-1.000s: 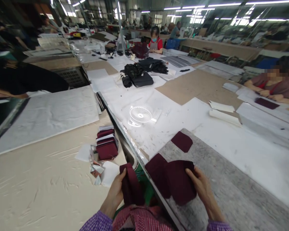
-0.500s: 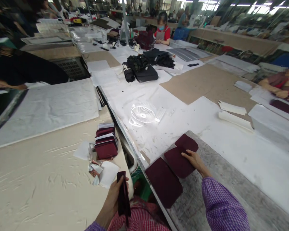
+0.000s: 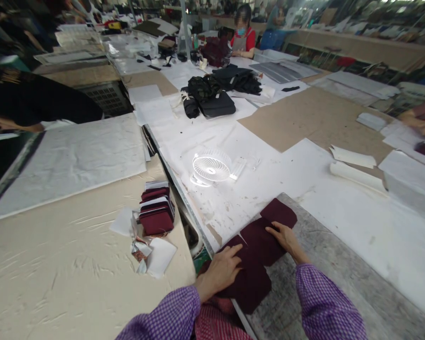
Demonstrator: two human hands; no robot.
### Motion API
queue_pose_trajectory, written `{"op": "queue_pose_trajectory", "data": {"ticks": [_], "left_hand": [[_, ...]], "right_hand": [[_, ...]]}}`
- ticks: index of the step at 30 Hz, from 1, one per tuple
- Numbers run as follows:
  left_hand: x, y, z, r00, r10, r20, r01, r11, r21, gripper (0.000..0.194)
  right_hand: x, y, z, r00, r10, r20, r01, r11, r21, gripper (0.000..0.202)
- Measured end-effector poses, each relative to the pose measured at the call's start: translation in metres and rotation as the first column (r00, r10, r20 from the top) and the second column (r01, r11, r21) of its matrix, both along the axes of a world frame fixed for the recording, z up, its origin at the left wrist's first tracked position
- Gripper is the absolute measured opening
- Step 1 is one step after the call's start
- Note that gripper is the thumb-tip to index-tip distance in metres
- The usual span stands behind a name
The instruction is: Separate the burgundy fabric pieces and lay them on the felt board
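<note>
Several dark maroon fabric pieces with rounded corners lie in a row on the grey, stained board (image 3: 326,264) at the table edge. My left hand (image 3: 220,270) rests over the nearest maroon piece (image 3: 257,288), fingers stretched out and apart. Maroon cloth shows on both sides of that hand and reaches past the table edge. On the middle maroon piece (image 3: 258,238) my right hand (image 3: 284,238) lies with its fingers extended, fingertips touching the cloth. Beyond it sits a smaller maroon piece (image 3: 279,212). How far the pieces overlap beneath my left hand is hidden.
A stack of maroon and white pieces (image 3: 157,215) stands on the cream-covered table (image 3: 74,264), beside paper scraps (image 3: 161,257). A white fan (image 3: 211,168) and black folded goods (image 3: 216,105) are farther off. Other people work at left, right and back.
My left hand has moved right and up from over my lap with the folded maroon cloth, and now lies spread on the nearest piece. My right hand stays nearly in place.
</note>
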State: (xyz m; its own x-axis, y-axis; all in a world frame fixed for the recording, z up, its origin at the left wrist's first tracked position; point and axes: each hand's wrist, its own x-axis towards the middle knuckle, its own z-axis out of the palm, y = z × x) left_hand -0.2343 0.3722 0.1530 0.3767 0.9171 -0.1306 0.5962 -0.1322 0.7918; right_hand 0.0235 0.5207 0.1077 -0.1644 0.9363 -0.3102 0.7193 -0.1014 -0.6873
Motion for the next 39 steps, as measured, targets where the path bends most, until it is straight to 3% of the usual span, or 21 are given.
{"op": "queue_pose_trajectory", "data": {"ticks": [4,8,15,22,30,39], "left_hand": [[0.019,0.013,-0.011,0.948,-0.155,-0.279,0.181,0.981,0.068,0.017],[0.025,0.021,-0.012,0.906,-0.182,-0.382,0.226,0.971,0.074,0.018],[0.03,0.026,-0.019,0.887,-0.184,-0.423,0.23,0.971,0.059,0.03],[0.035,0.025,-0.024,0.878,-0.174,-0.446,0.209,0.978,0.03,0.034],[0.038,0.03,-0.026,0.859,-0.206,-0.47,0.233,0.972,0.0,0.032],[0.041,0.03,-0.026,0.855,-0.192,-0.482,0.211,0.977,-0.016,0.04]], "right_hand": [[0.0,0.004,-0.001,1.0,0.014,-0.019,-0.014,1.0,-0.011,0.029],[-0.001,0.007,-0.001,0.999,0.013,-0.035,-0.014,1.0,-0.026,0.031],[-0.001,0.009,0.001,0.999,0.035,-0.04,-0.037,0.998,-0.049,0.031],[-0.008,0.008,-0.002,0.989,0.048,0.138,-0.047,0.999,-0.007,0.022],[-0.028,-0.003,0.005,0.895,-0.026,0.445,0.001,0.998,0.057,0.027],[-0.045,-0.015,0.02,0.8,-0.106,0.59,0.026,0.99,0.142,0.024]]}}
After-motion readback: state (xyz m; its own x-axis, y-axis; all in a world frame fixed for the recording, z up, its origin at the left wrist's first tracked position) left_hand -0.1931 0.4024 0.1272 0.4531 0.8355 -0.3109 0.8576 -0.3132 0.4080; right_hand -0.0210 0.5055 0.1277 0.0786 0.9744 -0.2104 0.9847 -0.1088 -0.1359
